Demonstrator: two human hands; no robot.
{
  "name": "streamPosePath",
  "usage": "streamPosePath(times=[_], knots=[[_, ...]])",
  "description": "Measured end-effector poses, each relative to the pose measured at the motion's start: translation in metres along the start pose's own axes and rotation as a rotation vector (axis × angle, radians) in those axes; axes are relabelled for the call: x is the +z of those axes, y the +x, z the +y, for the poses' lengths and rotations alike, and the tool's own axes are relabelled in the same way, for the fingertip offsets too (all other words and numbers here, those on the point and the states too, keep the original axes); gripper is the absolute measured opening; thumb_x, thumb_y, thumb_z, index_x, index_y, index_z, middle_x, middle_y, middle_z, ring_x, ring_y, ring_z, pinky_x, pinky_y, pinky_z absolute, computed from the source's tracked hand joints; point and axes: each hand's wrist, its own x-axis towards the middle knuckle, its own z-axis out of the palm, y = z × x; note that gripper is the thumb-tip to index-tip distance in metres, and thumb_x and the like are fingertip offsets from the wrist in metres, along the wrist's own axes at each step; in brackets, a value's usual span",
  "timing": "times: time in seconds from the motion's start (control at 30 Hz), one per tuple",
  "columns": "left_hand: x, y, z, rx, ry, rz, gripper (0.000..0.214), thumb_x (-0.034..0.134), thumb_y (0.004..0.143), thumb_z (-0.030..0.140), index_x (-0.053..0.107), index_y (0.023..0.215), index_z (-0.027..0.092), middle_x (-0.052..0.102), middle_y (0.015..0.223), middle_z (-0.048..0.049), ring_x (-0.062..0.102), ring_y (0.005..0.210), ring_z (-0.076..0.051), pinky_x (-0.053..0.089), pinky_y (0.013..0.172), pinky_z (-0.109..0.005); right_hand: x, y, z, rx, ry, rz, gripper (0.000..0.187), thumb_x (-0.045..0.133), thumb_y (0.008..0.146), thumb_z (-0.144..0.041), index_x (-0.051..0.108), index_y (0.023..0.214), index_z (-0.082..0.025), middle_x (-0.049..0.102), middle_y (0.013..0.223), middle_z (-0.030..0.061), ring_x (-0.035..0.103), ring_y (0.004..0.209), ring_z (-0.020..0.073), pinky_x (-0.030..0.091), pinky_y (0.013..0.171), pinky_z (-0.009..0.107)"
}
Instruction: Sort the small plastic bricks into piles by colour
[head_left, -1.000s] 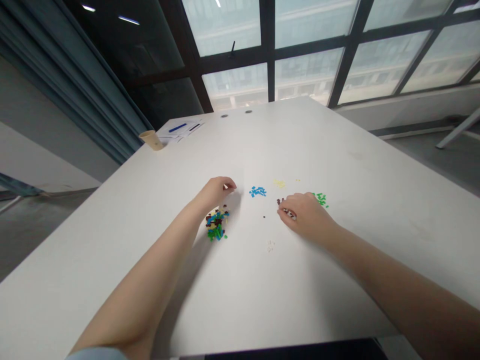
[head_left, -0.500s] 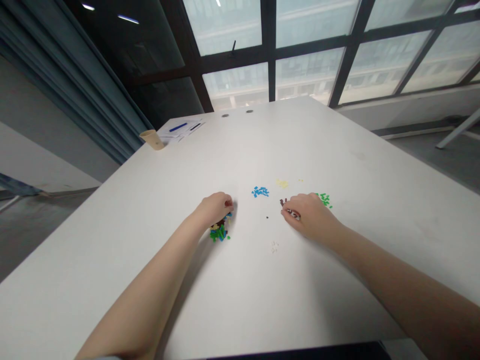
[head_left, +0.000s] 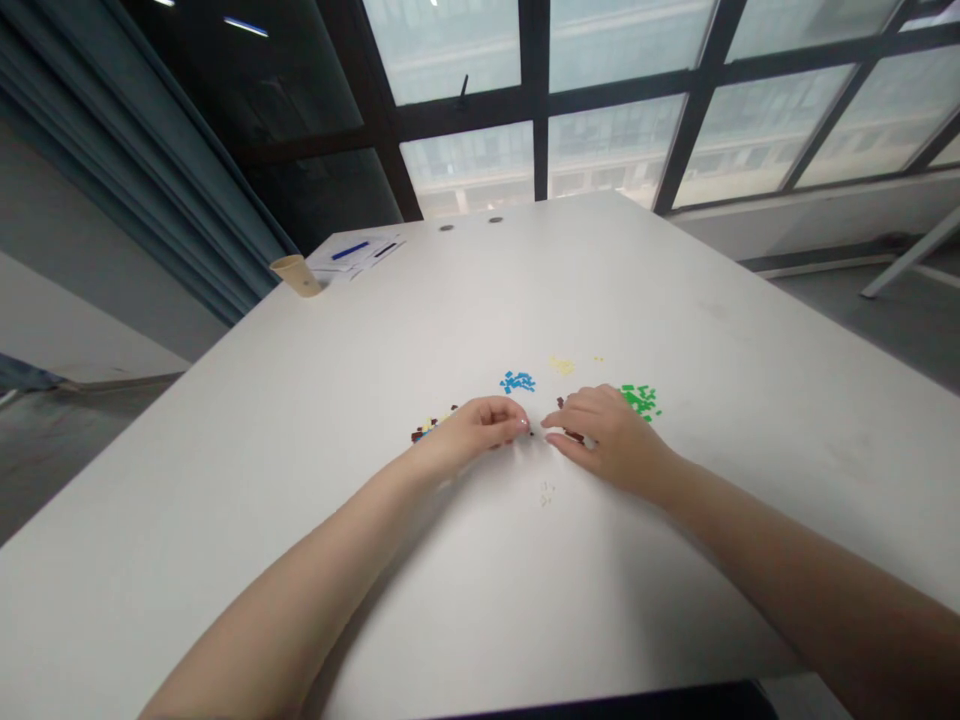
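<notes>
My left hand [head_left: 491, 424] is in the middle of the table, thumb and fingertips pinched together; whatever they hold is too small to make out. Right by its fingertips lies a tiny dark piece [head_left: 532, 433]. My right hand [head_left: 604, 430] rests over small brown pieces [head_left: 574, 436], its thumb and forefinger slightly apart and pointing at the left hand. Behind the left wrist, a pile of mixed coloured pieces [head_left: 422, 433] is partly hidden. Small blue pieces [head_left: 517, 382] lie beyond the hands, and green pieces [head_left: 639, 401] sit just past the right hand.
Pale yellow pieces [head_left: 562, 366] lie farther back, and a few whitish pieces [head_left: 547, 493] lie nearer me. At the white table's [head_left: 465, 310] far left stand a paper cup [head_left: 297, 276] and papers with a blue pen [head_left: 350, 250]. Windows are beyond.
My left hand has moved right, from the mixed pile to beside the dark piece. My right hand has shifted slightly left, and its thumb and forefinger have spread a little.
</notes>
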Motion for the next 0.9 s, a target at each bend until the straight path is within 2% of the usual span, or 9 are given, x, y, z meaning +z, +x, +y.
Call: streamPosePath(times=[0.1, 0.27, 0.47, 0.67, 0.73, 0.8, 0.9], knots=[[0.017, -0.001, -0.003, -0.149, -0.406, -0.087, 0.026, 0.064, 0.069, 0.038, 0.054, 0.073, 0.014, 0.044, 0.063, 0.0023, 0.036, 0.053, -0.005, 0.025, 0.047, -0.018, 0.003, -0.001, -0.004, -0.013, 0.024, 0.081, 0.017, 0.050, 0.084, -0.031, 0.063, 0.083, -0.021, 0.061, 0.073, 0.0026, 0.052, 0.077, 0.0147, 0.030, 0.071, 0.027], [0.024, 0.001, -0.004, -0.208, -0.627, -0.068, 0.030, 0.073, 0.061, 0.035, 0.054, 0.066, 0.012, 0.037, 0.057, 0.0041, 0.028, 0.049, -0.004, 0.015, 0.041, -0.017, 0.002, -0.001, -0.009, 0.016, 0.078, 0.159, 0.017, 0.052, 0.082, -0.031, 0.063, 0.077, -0.019, 0.059, 0.067, 0.0020, 0.051, 0.072, 0.0138, 0.032, 0.068, 0.026], [0.027, 0.001, -0.005, -0.243, -0.690, -0.091, 0.030, 0.074, 0.062, 0.034, 0.053, 0.065, 0.012, 0.036, 0.056, 0.0048, 0.029, 0.049, -0.003, 0.015, 0.040, -0.016, 0.003, -0.002, -0.011, 0.028, 0.112, 0.167, 0.018, 0.052, 0.082, -0.030, 0.064, 0.075, -0.019, 0.056, 0.059, 0.0003, 0.048, 0.063, 0.0125, 0.034, 0.065, 0.026], [0.030, 0.004, -0.008, -0.241, -0.689, -0.031, 0.030, 0.074, 0.060, 0.032, 0.056, 0.070, 0.011, 0.038, 0.057, 0.0044, 0.031, 0.049, -0.003, 0.017, 0.040, -0.016, 0.005, 0.000, -0.006, 0.059, 0.123, 0.152, 0.018, 0.051, 0.082, -0.028, 0.065, 0.074, -0.018, 0.055, 0.057, 0.0000, 0.048, 0.062, 0.0119, 0.034, 0.065, 0.025], [0.029, 0.005, -0.009, -0.230, -0.655, 0.018, 0.030, 0.074, 0.060, 0.032, 0.057, 0.073, 0.011, 0.044, 0.062, 0.0029, 0.032, 0.050, -0.003, 0.017, 0.041, -0.017, 0.003, 0.003, 0.006, 0.132, 0.107, 0.125, 0.018, 0.051, 0.082, -0.027, 0.065, 0.074, -0.018, 0.057, 0.060, 0.0002, 0.048, 0.061, 0.0117, 0.034, 0.065, 0.024], [0.027, 0.006, -0.009, -0.222, -0.581, 0.058, 0.028, 0.073, 0.061, 0.032, 0.056, 0.074, 0.012, 0.046, 0.065, 0.0025, 0.034, 0.050, -0.003, 0.017, 0.042, -0.017, 0.002, 0.007, 0.024, 0.267, 0.049, 0.115, 0.017, 0.051, 0.080, -0.026, 0.065, 0.075, -0.018, 0.059, 0.064, 0.0010, 0.049, 0.061, 0.0118, 0.034, 0.064, 0.024], [0.026, 0.006, -0.011, -0.216, -0.427, 0.023, 0.025, 0.069, 0.065, 0.032, 0.055, 0.075, 0.013, 0.047, 0.066, 0.0029, 0.036, 0.052, -0.004, 0.021, 0.044, -0.018, 0.004, 0.012, 0.055, 0.486, -0.113, 0.096, 0.018, 0.050, 0.078, -0.026, 0.066, 0.078, -0.018, 0.063, 0.071, 0.0027, 0.052, 0.065, 0.0137, 0.032, 0.062, 0.025]])
